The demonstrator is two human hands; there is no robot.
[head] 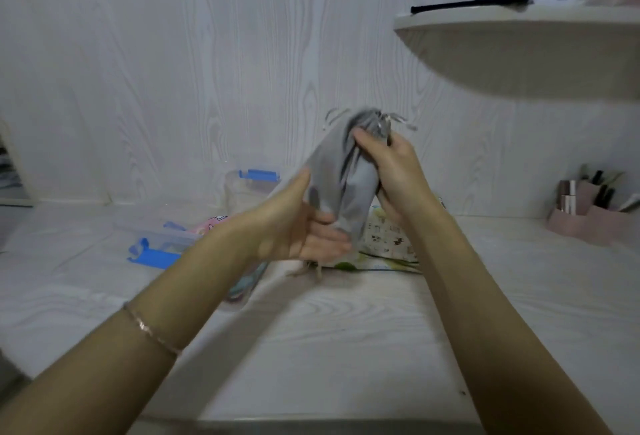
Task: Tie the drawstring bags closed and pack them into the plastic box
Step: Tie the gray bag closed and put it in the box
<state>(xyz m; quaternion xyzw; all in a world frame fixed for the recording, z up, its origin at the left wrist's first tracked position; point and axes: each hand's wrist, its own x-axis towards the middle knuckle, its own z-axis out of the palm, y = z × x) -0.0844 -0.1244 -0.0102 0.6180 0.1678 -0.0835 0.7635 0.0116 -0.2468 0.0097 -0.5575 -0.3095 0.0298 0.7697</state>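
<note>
The grey bag (341, 178) stands nearly upright, gathered mouth uppermost. The right hand (398, 171) grips its neck. The left hand (294, 223) touches its base with straight fingers (329, 246).

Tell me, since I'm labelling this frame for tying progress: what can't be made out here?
All in the head view:
1. Cords of the grey bag: motion-blurred above the right hand; knotted or not, cannot tell.
2. Inside of the plastic box: partly behind the left hand and the bag, blurred.
3. The printed bags on the table: covered by both hands; count unclear.
4. Contents of the pink organiser: too small.
</note>
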